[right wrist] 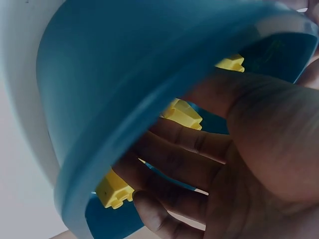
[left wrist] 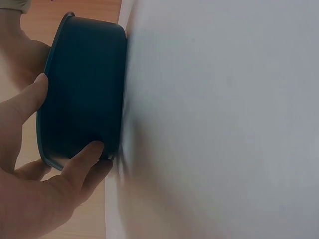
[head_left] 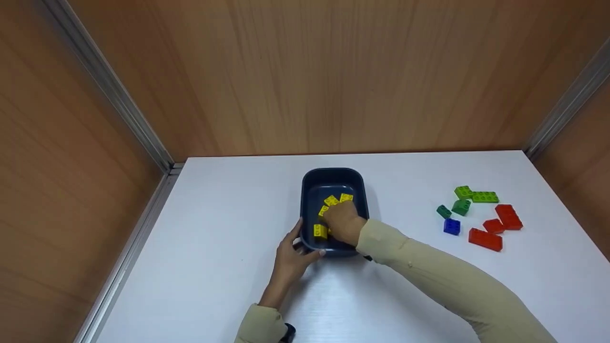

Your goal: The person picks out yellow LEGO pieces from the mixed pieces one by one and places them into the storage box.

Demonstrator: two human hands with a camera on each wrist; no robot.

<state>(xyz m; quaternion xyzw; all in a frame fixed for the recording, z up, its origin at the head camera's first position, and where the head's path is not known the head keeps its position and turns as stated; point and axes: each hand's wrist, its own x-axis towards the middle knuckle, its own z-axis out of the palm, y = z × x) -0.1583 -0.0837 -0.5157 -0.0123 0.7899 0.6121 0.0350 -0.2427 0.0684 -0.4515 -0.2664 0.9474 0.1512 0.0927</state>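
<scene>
A dark blue tub (head_left: 332,179) stands on the white table, several yellow bricks (head_left: 320,231) lying inside it. My left hand (head_left: 289,259) grips the tub's near left corner, its thumb on the near rim. In the left wrist view the fingers (left wrist: 84,162) lie along the tub's outer wall (left wrist: 87,79). My right hand (head_left: 344,221) reaches down into the tub among the bricks. From the right wrist, its loosely extended fingers (right wrist: 174,159) are seen beside yellow bricks (right wrist: 114,189); the rim hides some fingertips.
On the right side of the table lie light green bricks (head_left: 485,196), dark green bricks (head_left: 461,207), a blue brick (head_left: 452,226) and red bricks (head_left: 485,239). A wooden panel (head_left: 333,76) rises behind the table, with metal rails (head_left: 119,100) at the corners.
</scene>
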